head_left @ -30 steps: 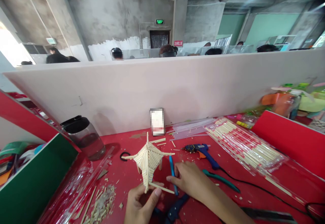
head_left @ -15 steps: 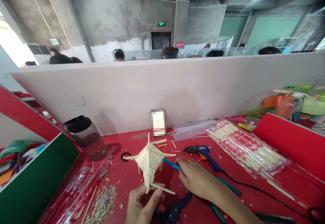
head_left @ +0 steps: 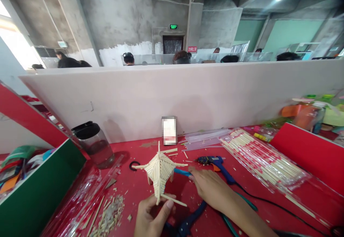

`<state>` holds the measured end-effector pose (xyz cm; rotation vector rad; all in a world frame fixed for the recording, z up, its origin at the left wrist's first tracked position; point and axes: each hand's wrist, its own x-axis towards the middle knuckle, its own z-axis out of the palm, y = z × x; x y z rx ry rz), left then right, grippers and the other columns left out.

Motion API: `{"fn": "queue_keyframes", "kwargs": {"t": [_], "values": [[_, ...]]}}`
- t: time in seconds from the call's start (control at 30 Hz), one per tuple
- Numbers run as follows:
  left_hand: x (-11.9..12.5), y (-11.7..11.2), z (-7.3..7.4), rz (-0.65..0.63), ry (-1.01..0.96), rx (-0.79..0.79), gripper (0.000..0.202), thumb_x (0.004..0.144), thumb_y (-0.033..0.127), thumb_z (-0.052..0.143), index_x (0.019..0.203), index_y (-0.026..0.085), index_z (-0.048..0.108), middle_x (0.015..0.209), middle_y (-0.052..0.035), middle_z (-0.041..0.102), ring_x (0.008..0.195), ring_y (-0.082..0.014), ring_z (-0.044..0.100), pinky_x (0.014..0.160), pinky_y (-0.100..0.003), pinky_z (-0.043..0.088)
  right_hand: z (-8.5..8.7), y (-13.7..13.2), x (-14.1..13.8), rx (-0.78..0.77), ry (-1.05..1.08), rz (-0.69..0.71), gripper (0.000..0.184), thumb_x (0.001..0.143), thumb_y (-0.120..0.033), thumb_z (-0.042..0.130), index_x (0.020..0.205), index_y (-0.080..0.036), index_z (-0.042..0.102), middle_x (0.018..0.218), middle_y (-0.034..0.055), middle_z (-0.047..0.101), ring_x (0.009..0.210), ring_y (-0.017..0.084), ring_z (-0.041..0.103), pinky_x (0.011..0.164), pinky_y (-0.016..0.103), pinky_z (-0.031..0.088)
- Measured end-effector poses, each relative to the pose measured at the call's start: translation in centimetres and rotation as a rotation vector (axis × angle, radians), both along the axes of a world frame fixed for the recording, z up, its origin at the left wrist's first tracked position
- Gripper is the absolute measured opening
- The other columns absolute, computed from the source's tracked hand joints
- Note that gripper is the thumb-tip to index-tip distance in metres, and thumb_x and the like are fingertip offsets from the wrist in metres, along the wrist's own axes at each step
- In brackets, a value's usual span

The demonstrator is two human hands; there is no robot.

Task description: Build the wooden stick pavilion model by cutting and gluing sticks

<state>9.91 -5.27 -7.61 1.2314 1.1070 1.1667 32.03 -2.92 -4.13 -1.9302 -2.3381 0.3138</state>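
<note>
A small model with a pointed, pavilion-like roof made of pale wooden sticks stands in front of me, thin sticks jutting from its corners. At its near corner my left hand is closed, thumb and fingers pinching a wooden stick that points right. My right hand is closed around a slim blue tool. Its far end reaches the model's right side, and its exact kind is not clear. Below the right wrist lie dark blue pliers-like handles and a green-handled tool, partly covered by the forearm.
A blue glue gun with a black cord lies behind my right hand. Bagged sticks are at right. A phone leans on the white partition. A water bottle, plastic wrappers and stick scraps lie left.
The whole view has shifted slightly. The blue tool lies a little flatter in my right hand. My left hand keeps its pinch at the model's near corner.
</note>
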Motion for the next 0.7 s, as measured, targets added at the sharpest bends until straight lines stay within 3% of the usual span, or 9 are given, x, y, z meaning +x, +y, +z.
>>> {"fn": "queue_keyframes", "kwargs": {"t": [0.27, 0.47, 0.7], "values": [[-0.1, 0.1, -0.1, -0.022, 0.022, 0.023, 0.039, 0.076, 0.054, 0.082, 0.078, 0.015, 0.086, 0.064, -0.0082, 0.078, 0.061, -0.022, 0.07, 0.061, -0.025, 0.056, -0.6, 0.3, 0.5, 0.055, 0.015, -0.034, 0.034, 0.107, -0.031, 0.04, 0.128, -0.021, 0.064, 0.087, 0.0117, 0.081, 0.079, 0.031, 0.077, 0.062, 0.031, 0.041], [-0.2, 0.1, -0.2, -0.015, 0.013, 0.022, 0.039, 0.076, 0.053, 0.081, 0.077, 0.014, 0.085, 0.064, -0.0077, 0.077, 0.062, -0.0218, 0.07, 0.062, -0.025, 0.056, 0.6, 0.1, -0.7, -0.025, 0.149, -0.13, 0.044, 0.108, -0.029, 0.03, 0.137, -0.011, 0.058, 0.112, 0.021, 0.078, 0.104, 0.034, 0.075, 0.083, 0.037, 0.05], [-0.2, 0.1, -0.6, -0.023, -0.005, -0.005, 0.042, 0.075, 0.056, 0.082, 0.081, 0.014, 0.086, 0.064, -0.0084, 0.078, 0.061, -0.0212, 0.07, 0.06, -0.025, 0.056, 1.0, -0.5, -1.0, -0.051, 0.254, -0.045, 0.044, 0.108, -0.036, 0.033, 0.131, -0.017, 0.066, 0.135, 0.0175, 0.069, 0.126, 0.033, 0.064, 0.102, 0.043, 0.048]]}}
